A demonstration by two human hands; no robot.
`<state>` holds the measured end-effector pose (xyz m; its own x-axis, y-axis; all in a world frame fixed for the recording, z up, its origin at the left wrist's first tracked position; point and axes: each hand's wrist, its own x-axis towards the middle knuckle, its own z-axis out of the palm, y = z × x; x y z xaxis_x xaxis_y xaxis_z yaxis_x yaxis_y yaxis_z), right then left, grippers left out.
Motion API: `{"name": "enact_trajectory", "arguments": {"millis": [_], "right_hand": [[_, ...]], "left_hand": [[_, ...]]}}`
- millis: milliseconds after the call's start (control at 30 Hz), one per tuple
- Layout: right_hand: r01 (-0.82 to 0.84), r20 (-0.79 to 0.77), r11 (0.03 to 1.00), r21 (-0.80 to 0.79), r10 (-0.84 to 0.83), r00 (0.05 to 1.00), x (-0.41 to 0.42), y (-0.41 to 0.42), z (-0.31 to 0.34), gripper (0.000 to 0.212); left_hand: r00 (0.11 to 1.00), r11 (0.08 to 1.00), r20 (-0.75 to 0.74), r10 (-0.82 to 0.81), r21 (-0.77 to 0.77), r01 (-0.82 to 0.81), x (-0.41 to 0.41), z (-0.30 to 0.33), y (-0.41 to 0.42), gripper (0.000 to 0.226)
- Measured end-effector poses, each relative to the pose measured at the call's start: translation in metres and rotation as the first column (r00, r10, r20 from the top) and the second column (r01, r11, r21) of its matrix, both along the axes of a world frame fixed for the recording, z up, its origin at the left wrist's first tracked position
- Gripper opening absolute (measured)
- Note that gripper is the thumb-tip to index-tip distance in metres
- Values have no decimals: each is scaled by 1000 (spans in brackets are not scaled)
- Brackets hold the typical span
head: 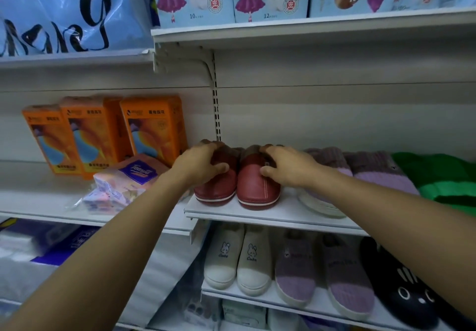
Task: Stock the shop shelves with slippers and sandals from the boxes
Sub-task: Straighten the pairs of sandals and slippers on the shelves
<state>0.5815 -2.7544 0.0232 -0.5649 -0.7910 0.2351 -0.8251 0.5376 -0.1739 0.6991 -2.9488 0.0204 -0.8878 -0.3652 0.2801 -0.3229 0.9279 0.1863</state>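
Smooth leather-like red slippers (237,186) with fuzzy cuffs on matt white shelf (278,216).

Green slippers (443,178) cut off at right edge

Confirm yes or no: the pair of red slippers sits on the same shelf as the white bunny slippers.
No: the red slippers under both hands sit one shelf above the white bunny slippers.

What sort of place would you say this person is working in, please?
Most likely a small shop. White metal shelves carry pairs of slippers lined up toes outward, such as the red slippers under both hands, and beside them stand orange tissue boxes and other packaged goods, displayed as if for sale.
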Motion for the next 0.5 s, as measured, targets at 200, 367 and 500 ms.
{"name": "enact_trajectory", "arguments": {"millis": [200, 367, 500], "right_hand": [[-124, -316, 983, -138, 75, 946, 50, 48, -15, 26], [-246, -253, 942, -227, 187, 949, 97, 89, -60, 17], [-167, -59, 984, -61, 164, 985, 106, 112, -119, 23]], "left_hand": [[929, 995, -357, -95, -10, 98, 65, -27, 58, 17], [918, 966, -387, -87, 192, 173, 109, -79, 98, 14], [970, 917, -212, -120, 351, 190, 113, -132, 123, 16]]}}
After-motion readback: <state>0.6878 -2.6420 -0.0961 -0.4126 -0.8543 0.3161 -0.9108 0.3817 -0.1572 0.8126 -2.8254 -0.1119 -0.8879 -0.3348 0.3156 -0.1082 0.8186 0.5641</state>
